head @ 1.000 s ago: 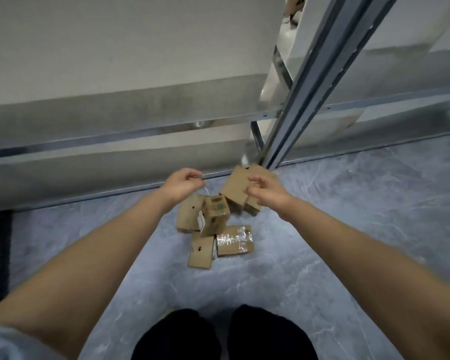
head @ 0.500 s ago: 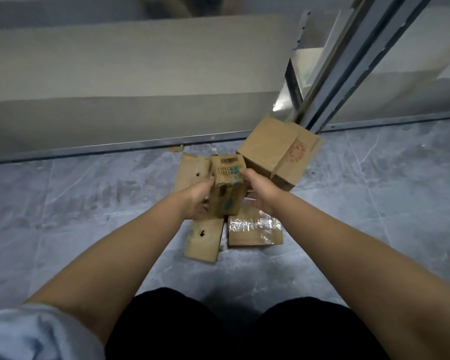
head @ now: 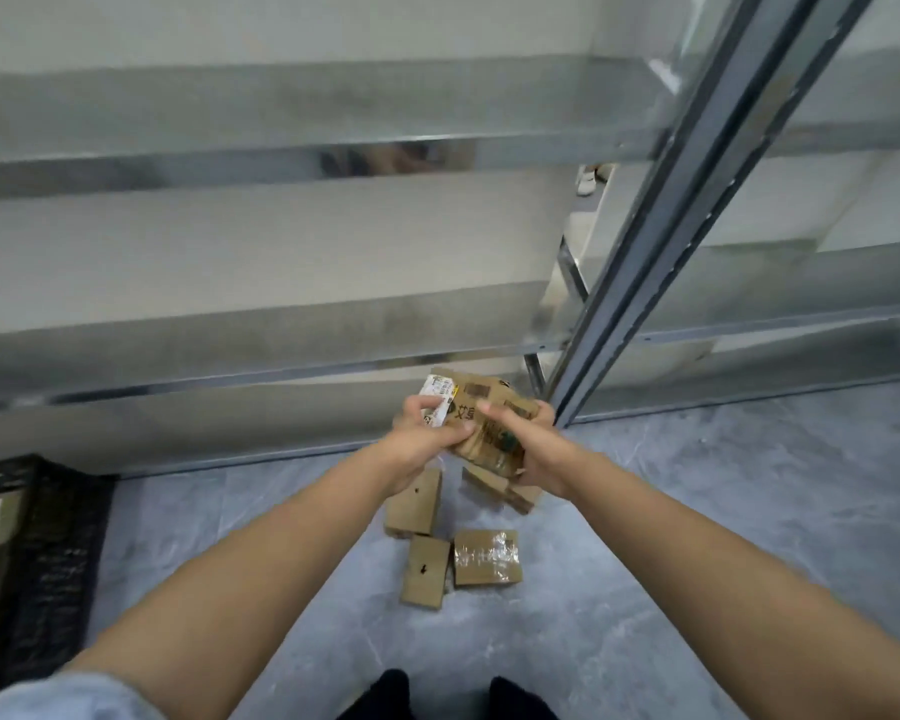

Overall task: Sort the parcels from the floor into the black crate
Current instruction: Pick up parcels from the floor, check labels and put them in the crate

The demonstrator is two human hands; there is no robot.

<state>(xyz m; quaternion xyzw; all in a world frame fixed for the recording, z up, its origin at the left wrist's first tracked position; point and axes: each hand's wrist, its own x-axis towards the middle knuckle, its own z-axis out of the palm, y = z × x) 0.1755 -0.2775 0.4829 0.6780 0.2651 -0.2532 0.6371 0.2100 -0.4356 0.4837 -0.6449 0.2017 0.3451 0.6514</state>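
Holding one cardboard parcel (head: pixel 481 423) above the grey floor (head: pixel 697 511), I have my left hand (head: pixel 421 433) curled round its labelled end and my right hand (head: pixel 533 452) gripping the other end from below. Beneath it a tape-wrapped parcel (head: pixel 487 557) and two plain parcels (head: pixel 425 571) lie close together, and another box (head: pixel 497 488) is partly hidden by my right hand. The black crate (head: pixel 58 537) sits well apart at the left edge.

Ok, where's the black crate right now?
Head view, far left edge: the black crate sits on the floor by the shelving, left of the parcels.
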